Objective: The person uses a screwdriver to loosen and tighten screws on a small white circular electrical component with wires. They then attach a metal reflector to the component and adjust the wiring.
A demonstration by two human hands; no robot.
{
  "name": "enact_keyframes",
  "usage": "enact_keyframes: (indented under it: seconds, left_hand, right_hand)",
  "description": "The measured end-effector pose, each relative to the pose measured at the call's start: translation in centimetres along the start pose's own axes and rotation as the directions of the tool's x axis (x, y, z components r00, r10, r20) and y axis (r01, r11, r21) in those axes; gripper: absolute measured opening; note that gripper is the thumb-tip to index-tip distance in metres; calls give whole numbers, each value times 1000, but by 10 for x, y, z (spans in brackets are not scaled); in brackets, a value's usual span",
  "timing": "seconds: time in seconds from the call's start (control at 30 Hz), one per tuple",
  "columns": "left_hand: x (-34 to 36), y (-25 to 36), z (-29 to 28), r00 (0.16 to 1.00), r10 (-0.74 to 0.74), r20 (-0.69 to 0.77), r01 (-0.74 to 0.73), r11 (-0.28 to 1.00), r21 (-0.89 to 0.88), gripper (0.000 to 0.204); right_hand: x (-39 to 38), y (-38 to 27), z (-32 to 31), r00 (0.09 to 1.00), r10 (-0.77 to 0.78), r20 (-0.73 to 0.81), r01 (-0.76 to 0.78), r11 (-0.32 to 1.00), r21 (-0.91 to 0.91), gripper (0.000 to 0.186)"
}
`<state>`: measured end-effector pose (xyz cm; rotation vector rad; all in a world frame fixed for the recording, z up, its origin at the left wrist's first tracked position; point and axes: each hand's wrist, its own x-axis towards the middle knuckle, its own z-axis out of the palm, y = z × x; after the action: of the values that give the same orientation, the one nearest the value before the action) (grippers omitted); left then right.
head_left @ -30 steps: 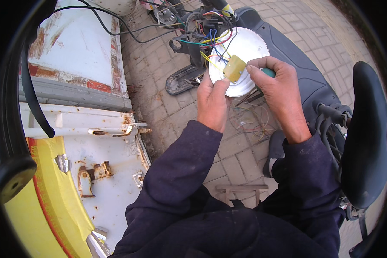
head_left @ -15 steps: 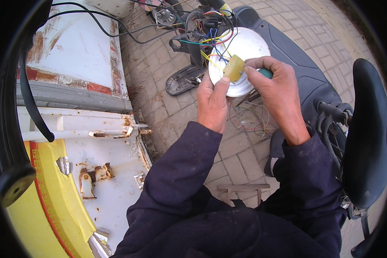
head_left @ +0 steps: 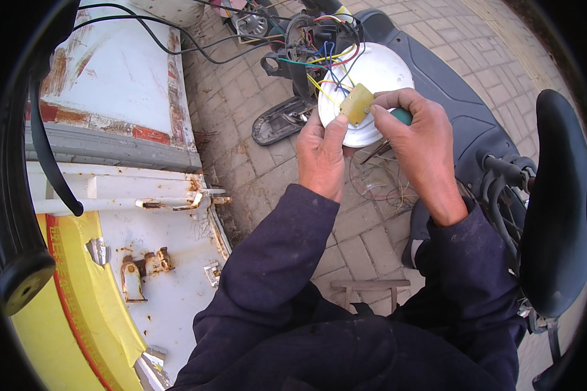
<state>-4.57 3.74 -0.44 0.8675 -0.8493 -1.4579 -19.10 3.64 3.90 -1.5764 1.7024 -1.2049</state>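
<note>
My left hand grips the rim of a white round disc, its thumb at the lower edge of a yellowish metal plate on the disc. My right hand is closed around a green-handled tool, with thumb and index finger at the plate's right side by small screw heads. What the fingertips pinch is too small to tell. Yellow, blue, red and green wires run from a black stripped frame over the disc and around the plate. Dark slender shafts show below the disc, partly hidden.
A scooter's grey footboard lies beyond the disc, a black saddle at right. Rusty white panels with yellow sheeting fill the left, beside a black handlebar grip. Loose wires and a small wooden stool are on the paving.
Very little differs: the disc and plate have shifted slightly right, and my right hand's fingers have moved a little at the plate's right side.
</note>
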Motion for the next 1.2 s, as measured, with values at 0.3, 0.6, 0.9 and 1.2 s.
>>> enact_keyframes:
  seconds: [0.3, 0.6, 0.9, 1.2]
  left_hand:
    - [-1, 3, 1, 1000, -21, -13, 20, 1000, -18, 38]
    - [0, 2, 4, 997, -52, -55, 46, 993, -107, 40]
    - [-1, 5, 5, 992, -97, -76, 89, 991, -95, 38]
    - [2, 7, 1, 987, -88, -133, 84, 996, -36, 34]
  right_hand:
    - [-2, -3, 1, 1000, 26, 10, -26, 1000, -8, 23]
    - [-5, -2, 5, 1000, -10, -30, 10, 1000, -9, 23]
    - [-6, -3, 6, 999, -27, -20, 26, 997, -67, 26]
    - [2, 4, 6, 995, 65, 78, -73, 991, 116, 21]
